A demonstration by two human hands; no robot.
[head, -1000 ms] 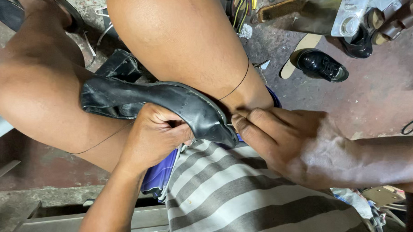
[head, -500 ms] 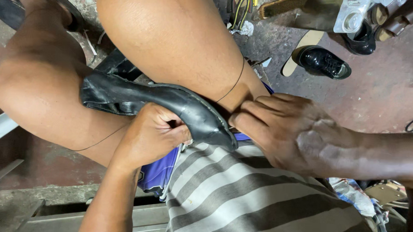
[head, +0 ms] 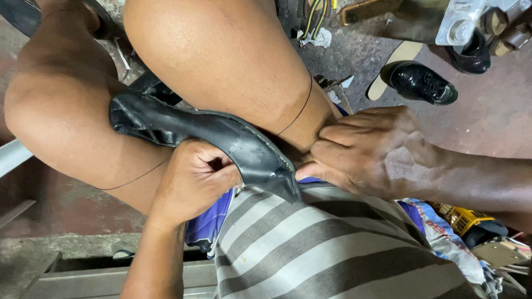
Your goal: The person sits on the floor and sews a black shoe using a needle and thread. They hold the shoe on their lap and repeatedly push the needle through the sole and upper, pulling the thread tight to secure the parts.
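Left hand (head: 194, 182) fingers clenched on a worn black shoe (head: 219, 139), soft-looking, probably light; right hand (head: 372, 150) pinches beside its toe.

— What colour is the shoe upper (head: 219, 136) lying across the knees?

— Black, with dull grey scuffing toward its pointed end and a line of pale stitch marks along the edge.

— And the shirt (head: 333, 252)?

— Broad stripes, off-white and grey-brown by turns. Under it shows a bit of blue-violet cloth (head: 211, 221) with thin lighter lines.

— The thread (head: 297, 112) over the thigh?

— Dark, nearly black.

— What about the floor (head: 503, 110)?

— Reddish brown, worn to grey in patches (greyer near the top). On it stand a glossy black shoe (head: 421, 83) and a cream insole (head: 395, 65) just beside it.

— Anything bright?

— A yellow object (head: 461, 216) at lower right, beside a blue, white and red printed bag (head: 445, 238).
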